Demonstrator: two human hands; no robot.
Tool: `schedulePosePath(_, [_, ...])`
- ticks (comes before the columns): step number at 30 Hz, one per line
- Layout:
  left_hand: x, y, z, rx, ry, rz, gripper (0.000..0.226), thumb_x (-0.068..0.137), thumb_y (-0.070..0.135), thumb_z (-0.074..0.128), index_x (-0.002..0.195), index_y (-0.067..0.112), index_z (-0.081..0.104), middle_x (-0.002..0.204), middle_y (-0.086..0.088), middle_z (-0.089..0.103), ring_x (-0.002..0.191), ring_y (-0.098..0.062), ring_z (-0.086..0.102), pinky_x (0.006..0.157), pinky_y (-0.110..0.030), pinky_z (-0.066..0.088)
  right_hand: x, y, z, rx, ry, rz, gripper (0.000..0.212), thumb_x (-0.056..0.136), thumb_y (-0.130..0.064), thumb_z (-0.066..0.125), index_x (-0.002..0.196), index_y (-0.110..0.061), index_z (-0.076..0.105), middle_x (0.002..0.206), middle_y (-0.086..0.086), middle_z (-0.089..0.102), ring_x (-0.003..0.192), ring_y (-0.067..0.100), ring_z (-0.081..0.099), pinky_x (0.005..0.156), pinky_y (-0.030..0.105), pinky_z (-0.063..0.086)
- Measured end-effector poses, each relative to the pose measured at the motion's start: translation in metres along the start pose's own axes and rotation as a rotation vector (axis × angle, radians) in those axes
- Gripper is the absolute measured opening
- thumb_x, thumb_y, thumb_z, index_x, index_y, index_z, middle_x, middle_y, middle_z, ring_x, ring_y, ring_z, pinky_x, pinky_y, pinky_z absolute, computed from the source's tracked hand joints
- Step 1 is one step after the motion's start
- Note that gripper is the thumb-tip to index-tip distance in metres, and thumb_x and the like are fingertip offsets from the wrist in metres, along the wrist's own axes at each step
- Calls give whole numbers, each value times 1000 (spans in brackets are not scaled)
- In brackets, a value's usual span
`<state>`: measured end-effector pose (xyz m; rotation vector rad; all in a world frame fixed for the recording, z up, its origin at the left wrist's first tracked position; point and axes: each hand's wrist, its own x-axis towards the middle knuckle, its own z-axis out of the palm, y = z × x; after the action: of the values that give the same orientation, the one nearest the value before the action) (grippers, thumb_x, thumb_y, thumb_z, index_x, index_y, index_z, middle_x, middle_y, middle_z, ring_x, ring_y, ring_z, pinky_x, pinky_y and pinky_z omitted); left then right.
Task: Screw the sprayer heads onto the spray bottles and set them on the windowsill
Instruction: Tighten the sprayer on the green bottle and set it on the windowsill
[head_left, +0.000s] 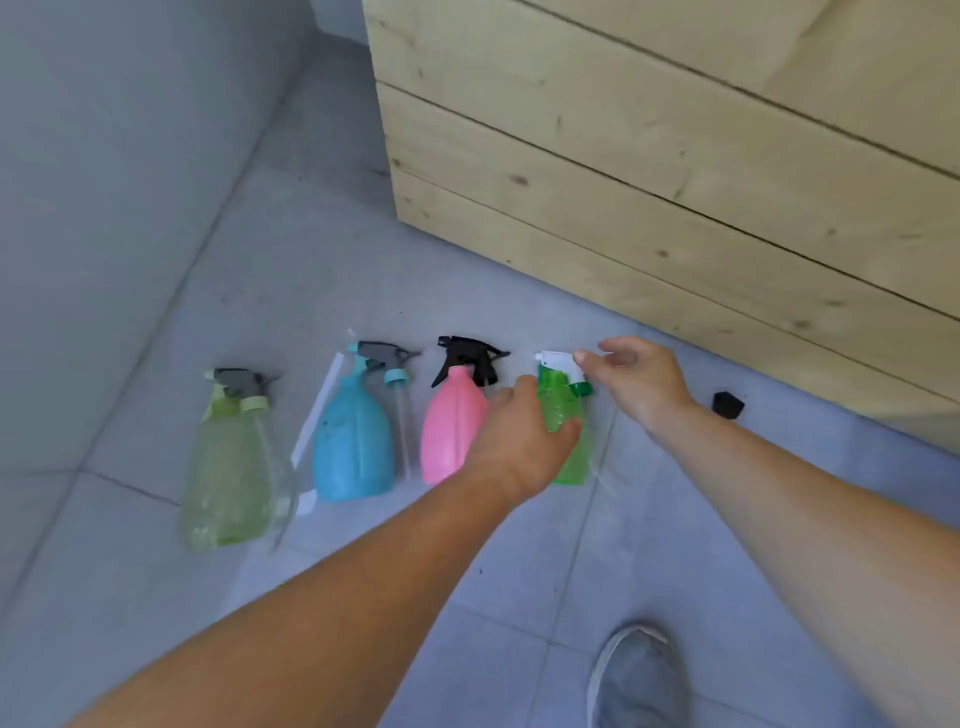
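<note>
Four spray bottles lie flat in a row on the grey tiled floor (156, 597), necks pointing to the far side, each with a sprayer head beside or at its neck. Far right: green bottle (569, 447), translucent, with a white sprayer head (558, 361) at its neck and a green collar (582, 388) just right of it. The left hand (519, 441) lies over this bottle's body, fingers curled around it in a grip. The right hand (634, 379) hovers just right of the neck, fingers loosely open, thumb tip touching or nearly touching the white sprayer head; contact cannot be confirmed. Next to the left: pink bottle (449, 431), partly covered by the left hand, with a black sprayer head (467, 356) at its neck. Then: blue bottle (353, 441), grey and blue sprayer head (382, 358), dip tube lying alongside on the right. Far left: pale yellow-green bottle (228, 478), grey sprayer head (241, 387). A white strip (317, 410) lies between these last two. A small black piece (727, 404) rests on the floor to the right, well apart. A wooden plank crate (675, 156) stands on the far side. A grey shoe (639, 680) shows at the near edge.
</note>
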<state>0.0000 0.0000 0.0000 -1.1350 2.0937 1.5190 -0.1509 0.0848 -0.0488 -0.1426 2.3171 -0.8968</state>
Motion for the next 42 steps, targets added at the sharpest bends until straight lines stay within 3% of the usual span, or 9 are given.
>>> schedulePosePath(5, [20,0,20,117,14,-20,60,92,38,67,141,13,42,135,-14,49,122,-36,56,99,-46,52,26,15,7,-44,-54,-3,58,67,-44,85,113,-13,70,109,7,68,99,20,66,91,30,50])
schedulePosePath(14, [27,0,45,202,74,-88,63,85,42,74,132,15,42,124,-9,53,113,-35,63,83,-40,51,44,22,13,-166,-86,-31,51,64,-33,90,106,-11,71,98,3,67,95,21,66,91,34,52])
schedulePosePath(19, [27,-1,55,174,68,-141,72,80,48,78,131,15,40,125,-11,58,115,-36,64,86,-41,54,41,18,4,-23,-202,46,26,71,-21,86,91,-7,77,91,11,76,85,22,69,89,42,57])
schedulePosePath(22, [25,0,62,172,51,-153,74,78,50,79,130,16,39,126,-11,59,116,-35,64,89,-43,55,34,15,-9,44,-278,95,22,79,-18,80,94,-3,73,93,18,75,76,22,69,77,37,60])
schedulePosePath(28, [11,8,61,79,86,-77,73,73,51,81,127,19,45,125,-6,61,112,-31,67,87,-38,55,16,4,-37,206,-387,166,23,90,-14,70,107,-1,61,110,26,71,90,33,70,70,38,61])
schedulePosePath(32, [-6,17,46,-33,136,-3,76,71,50,84,130,21,47,124,-3,63,107,-26,67,89,-37,56,-2,-19,-56,241,-390,82,13,90,-15,70,95,-6,62,100,22,72,82,31,71,65,34,62])
schedulePosePath(34, [-20,25,31,-77,170,49,79,71,48,86,133,21,46,122,-1,63,101,-21,63,84,-32,53,-16,-38,-68,250,-374,18,13,89,-17,71,90,-6,63,93,17,74,82,32,71,70,36,63])
schedulePosePath(40, [-90,51,-34,-288,215,142,82,67,37,95,134,23,48,100,16,60,88,-1,62,69,-18,50,-86,-111,-110,323,-331,-198,13,88,-17,71,82,-10,63,77,7,77,66,17,72,64,29,60])
schedulePosePath(42, [-118,58,-60,-350,198,142,76,68,27,96,132,16,56,108,1,71,96,-17,71,82,-34,61,-115,-134,-123,328,-303,-274,12,89,-17,70,82,-11,63,79,7,76,70,20,69,76,35,59])
